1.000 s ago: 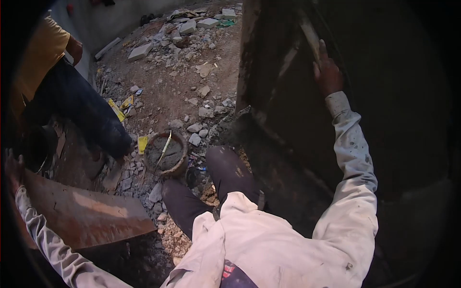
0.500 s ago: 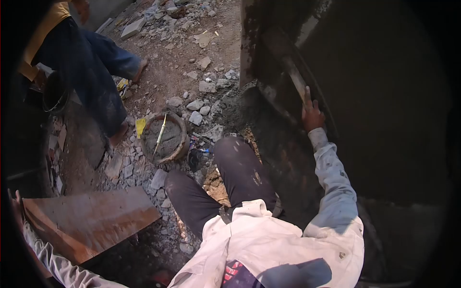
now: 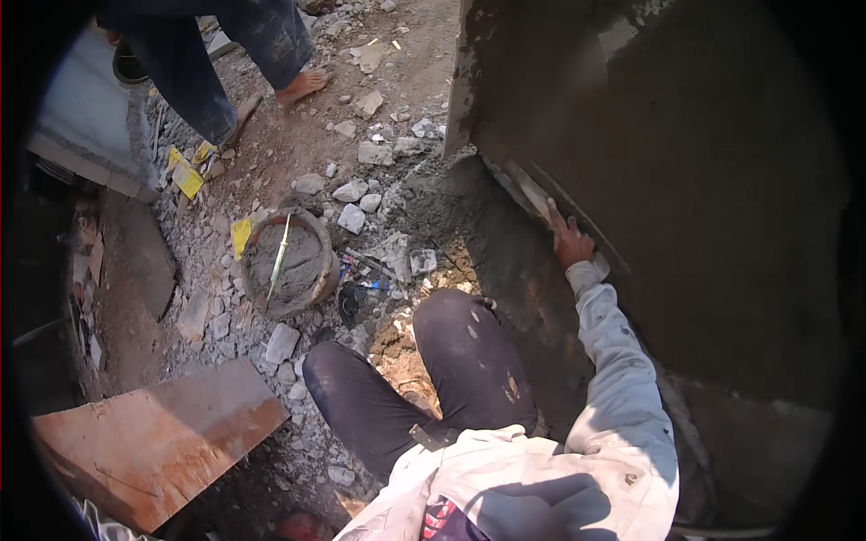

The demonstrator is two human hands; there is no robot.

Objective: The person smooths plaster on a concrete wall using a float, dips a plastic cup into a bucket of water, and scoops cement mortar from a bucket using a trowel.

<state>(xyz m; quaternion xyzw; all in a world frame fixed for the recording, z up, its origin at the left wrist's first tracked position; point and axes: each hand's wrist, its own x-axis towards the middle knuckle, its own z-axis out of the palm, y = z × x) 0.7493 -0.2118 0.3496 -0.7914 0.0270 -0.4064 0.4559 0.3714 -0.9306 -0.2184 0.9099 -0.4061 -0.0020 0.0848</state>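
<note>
My right hand [image 3: 573,246] is closed on the handle of a long plastering float [image 3: 530,189], one finger stretched along it. The float lies low against the dark, wet-looking plastered wall [image 3: 722,243], near its foot. My left hand is out of view; only a bit of its sleeve [image 3: 113,525] shows at the lower left edge, by a brown, mortar-smeared board [image 3: 171,433]. In front of my knees stands a round tub [image 3: 328,275] of grey mortar [image 3: 302,266], with a thin pale stick [image 3: 280,257] lying across it.
Another person's legs [image 3: 194,77], barefoot, stand at the upper left near a dark bucket [image 3: 129,68]. Broken stones [image 3: 352,218], yellow wrappers [image 3: 187,178] and rubble cover the ground. Wet mortar [image 3: 442,203] lies along the wall's foot. A pale slab [image 3: 86,117] is at the left.
My right hand and the float have moved down the wall towards its foot. My left hand has gone out of view. The other person has stepped away, towards the top.
</note>
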